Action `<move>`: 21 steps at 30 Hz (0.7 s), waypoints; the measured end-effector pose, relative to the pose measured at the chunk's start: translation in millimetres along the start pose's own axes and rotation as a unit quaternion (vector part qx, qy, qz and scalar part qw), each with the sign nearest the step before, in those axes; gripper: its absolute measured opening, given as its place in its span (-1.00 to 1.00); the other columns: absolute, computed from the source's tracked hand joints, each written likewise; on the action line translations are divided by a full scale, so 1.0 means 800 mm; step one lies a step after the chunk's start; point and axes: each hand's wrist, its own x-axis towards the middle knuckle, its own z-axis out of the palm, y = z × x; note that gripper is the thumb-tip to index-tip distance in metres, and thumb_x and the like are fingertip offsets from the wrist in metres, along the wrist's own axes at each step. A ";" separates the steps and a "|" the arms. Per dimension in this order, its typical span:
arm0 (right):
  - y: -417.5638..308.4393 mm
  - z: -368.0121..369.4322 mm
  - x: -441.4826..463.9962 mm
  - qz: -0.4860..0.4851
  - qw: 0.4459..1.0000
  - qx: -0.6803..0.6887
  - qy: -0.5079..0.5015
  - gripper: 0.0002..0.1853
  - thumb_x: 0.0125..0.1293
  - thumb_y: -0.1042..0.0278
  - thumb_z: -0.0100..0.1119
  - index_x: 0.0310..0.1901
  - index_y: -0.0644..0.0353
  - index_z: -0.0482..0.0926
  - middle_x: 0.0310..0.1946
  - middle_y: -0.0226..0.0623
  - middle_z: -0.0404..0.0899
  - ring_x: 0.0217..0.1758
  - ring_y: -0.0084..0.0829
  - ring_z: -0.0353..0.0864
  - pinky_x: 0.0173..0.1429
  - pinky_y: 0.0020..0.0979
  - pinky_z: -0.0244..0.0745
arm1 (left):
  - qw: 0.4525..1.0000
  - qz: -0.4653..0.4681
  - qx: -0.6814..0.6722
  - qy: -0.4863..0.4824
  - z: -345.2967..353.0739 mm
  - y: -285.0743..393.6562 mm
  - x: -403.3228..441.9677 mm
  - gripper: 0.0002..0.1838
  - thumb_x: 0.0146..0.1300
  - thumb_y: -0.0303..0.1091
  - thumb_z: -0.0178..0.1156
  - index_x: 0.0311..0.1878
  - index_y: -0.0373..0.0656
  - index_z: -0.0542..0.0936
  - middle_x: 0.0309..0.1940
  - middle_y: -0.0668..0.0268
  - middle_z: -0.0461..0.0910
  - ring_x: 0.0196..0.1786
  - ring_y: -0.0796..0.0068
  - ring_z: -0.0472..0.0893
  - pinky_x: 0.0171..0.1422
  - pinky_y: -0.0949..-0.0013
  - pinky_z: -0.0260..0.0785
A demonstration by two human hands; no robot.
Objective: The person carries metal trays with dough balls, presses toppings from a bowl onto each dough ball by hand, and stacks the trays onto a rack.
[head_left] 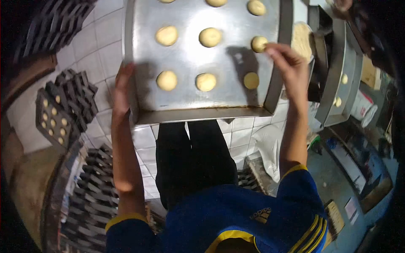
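Glossy metal tray (181, 61), smooth matt dough balls (210, 37), matt cloth trousers (194, 164), smooth tiles (242, 137)

White floor tiles (99, 38) spread between dark metal stacks (93, 185) at left and a bluish-grey surface (310, 170) at right.

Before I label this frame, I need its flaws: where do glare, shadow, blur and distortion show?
Head view: white glare on the metal baking tray, around the central dough ball; a dark shadow over the lower-right dough ball; in the same view, the right hand looks slightly blurred, wide-angle distortion curves the outer scene, and the corners go black.
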 end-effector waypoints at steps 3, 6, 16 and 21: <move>-0.032 0.103 -0.041 -0.042 0.983 -0.052 -0.172 -0.79 0.45 0.37 0.50 0.03 0.23 0.87 -0.16 -0.29 0.86 -0.04 -0.52 0.71 0.10 -0.41 0.60 | 1.000 0.003 0.009 0.029 0.003 -0.016 -0.001 -0.21 0.51 0.20 0.29 0.53 -0.26 0.49 0.28 0.25 0.61 0.33 0.35 0.58 0.52 0.23 0.37; -0.026 0.184 -0.051 -0.267 0.940 -0.132 -0.168 -0.81 0.35 0.32 0.53 -0.04 0.12 0.88 -0.28 -0.28 0.80 -0.24 -0.24 0.65 -0.10 -0.26 0.60 | 1.000 0.015 -0.019 -0.002 0.040 0.029 -0.035 -0.15 0.48 0.19 0.32 0.60 -0.23 0.43 0.32 0.21 0.61 0.37 0.36 0.60 0.47 0.23 0.45; -0.003 0.236 -0.040 -0.442 0.795 -0.370 -0.187 -0.69 0.27 0.34 0.28 0.04 0.00 0.80 -0.05 -0.50 0.65 0.01 -0.34 0.61 0.10 -0.27 0.57 | 0.996 0.050 0.005 -0.071 0.031 0.009 -0.004 -0.35 0.52 0.19 0.23 0.41 -0.14 0.59 0.21 0.18 0.70 0.26 0.31 0.65 0.43 0.26 0.40; 0.003 0.235 -0.056 -0.447 0.776 -0.392 -0.212 -0.50 0.48 0.08 0.28 0.39 0.01 0.63 0.19 -0.39 0.58 0.17 -0.29 0.56 0.24 -0.20 0.49 | 0.994 0.084 -0.007 -0.074 0.035 0.012 -0.009 -0.37 0.55 0.20 0.17 0.36 -0.15 0.62 0.17 0.21 0.71 0.22 0.37 0.65 0.38 0.28 0.39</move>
